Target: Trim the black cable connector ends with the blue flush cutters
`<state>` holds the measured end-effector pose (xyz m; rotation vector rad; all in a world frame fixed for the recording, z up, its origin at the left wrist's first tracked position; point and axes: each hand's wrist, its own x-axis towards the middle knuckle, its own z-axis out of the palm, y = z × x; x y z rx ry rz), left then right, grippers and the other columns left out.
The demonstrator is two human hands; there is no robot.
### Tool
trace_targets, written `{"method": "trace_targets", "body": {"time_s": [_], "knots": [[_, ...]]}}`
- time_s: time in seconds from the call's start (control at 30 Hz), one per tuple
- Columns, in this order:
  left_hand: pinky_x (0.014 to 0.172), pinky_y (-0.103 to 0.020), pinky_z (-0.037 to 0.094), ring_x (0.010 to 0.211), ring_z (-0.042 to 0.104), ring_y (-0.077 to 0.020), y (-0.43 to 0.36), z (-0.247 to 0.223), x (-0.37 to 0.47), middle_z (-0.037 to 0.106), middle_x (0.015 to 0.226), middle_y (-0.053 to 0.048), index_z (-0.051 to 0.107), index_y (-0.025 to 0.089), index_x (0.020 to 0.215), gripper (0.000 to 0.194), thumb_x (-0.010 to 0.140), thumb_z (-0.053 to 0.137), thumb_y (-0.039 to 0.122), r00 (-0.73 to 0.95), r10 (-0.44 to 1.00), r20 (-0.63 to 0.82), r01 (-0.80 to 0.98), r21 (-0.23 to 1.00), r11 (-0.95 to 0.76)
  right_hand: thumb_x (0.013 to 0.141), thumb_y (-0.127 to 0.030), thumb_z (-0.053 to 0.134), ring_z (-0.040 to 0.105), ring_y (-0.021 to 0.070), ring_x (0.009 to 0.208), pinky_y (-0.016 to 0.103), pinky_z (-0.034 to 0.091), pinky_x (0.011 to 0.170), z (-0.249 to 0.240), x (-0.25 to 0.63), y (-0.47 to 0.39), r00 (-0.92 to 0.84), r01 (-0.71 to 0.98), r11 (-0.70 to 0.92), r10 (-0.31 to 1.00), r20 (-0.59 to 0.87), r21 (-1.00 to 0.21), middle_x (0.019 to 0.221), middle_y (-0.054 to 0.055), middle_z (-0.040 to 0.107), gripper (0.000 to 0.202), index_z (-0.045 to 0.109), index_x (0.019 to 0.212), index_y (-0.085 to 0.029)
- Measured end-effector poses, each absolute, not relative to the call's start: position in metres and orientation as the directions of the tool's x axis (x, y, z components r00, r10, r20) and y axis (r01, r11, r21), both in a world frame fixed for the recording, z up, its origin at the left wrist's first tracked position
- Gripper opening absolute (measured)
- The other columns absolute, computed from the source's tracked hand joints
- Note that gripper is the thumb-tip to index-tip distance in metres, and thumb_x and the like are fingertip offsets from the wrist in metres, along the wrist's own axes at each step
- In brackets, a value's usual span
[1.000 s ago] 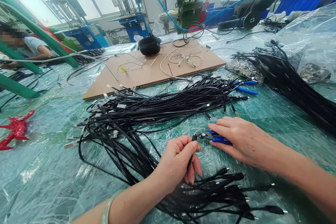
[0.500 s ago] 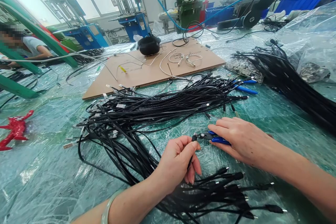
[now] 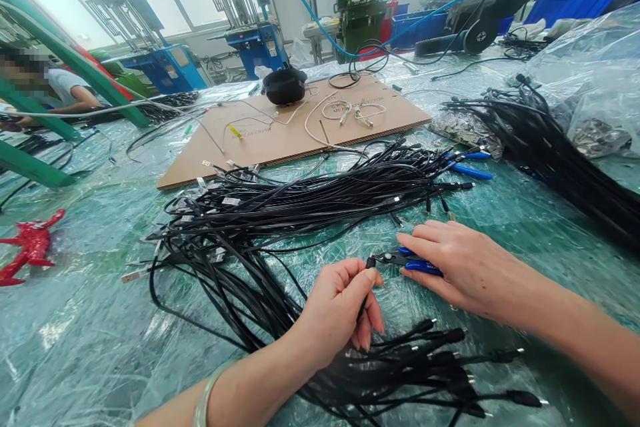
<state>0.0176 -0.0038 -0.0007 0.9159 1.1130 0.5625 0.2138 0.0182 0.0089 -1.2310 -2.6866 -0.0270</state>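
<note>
Pinched between the thumb and fingers of my left hand [image 3: 345, 300] is the end of a black cable [image 3: 370, 263], its connector pointing up. My right hand [image 3: 465, 267] is closed round the blue handles of a pair of flush cutters [image 3: 423, 267]. The dark jaws of the cutters meet the top of the connector; whether they touch it I cannot tell. Below my left hand spreads a loose bunch of black cables [image 3: 425, 373] with metal-tipped plugs. Behind both hands lies a thick bundle of black cables [image 3: 310, 193], USB plugs at its left end.
A cardboard sheet [image 3: 400, 113] with pale cables and a black round container [image 3: 284, 87] lies beyond the bundle. Blue-handled pliers [image 3: 470, 172] rest at its right end. More black cables [image 3: 560, 153] lie right, a red object [image 3: 31, 250] left. A person [image 3: 65, 90] sits far left.
Hardly anything differs. My right hand and the cutters have shifted very slightly to the right; my left hand keeps its hold on the cable end.
</note>
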Motion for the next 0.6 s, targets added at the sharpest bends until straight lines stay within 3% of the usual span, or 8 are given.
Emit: {"method": "trace_targets", "body": {"time_s": [0.3, 0.6], "knots": [[0.028, -0.013, 0.026, 0.025, 0.038, -0.0055, -0.0052, -0.0020, 0.0184, 0.056, 0.043, 0.003, 0.051, 0.017, 0.079, 0.022, 0.085, 0.047, 0.038, 0.354, 0.786, -0.506, 0.062, 0.852, 0.520, 0.080, -0.022, 0.058, 0.057, 0.0223, 0.075, 0.033, 0.042, 0.064, 0.0053, 0.2125, 0.0177, -0.634, 0.756, 0.653, 0.748, 0.194, -0.045, 0.081, 0.007, 0.062, 0.013, 0.060, 0.090, -0.015], [0.027, -0.013, 0.027, 0.025, 0.039, -0.0057, -0.0056, -0.0034, 0.0183, 0.056, 0.043, 0.003, 0.051, 0.017, 0.079, 0.023, 0.084, 0.048, 0.039, 0.357, 0.784, -0.508, 0.073, 0.852, 0.519, 0.076, -0.019, 0.063, 0.055, 0.0184, 0.064, 0.030, 0.040, 0.058, 0.0037, 0.2129, 0.0176, -0.644, 0.748, 0.663, 0.739, 0.199, -0.043, 0.072, 0.003, 0.061, 0.013, 0.062, 0.089, -0.015]]}}
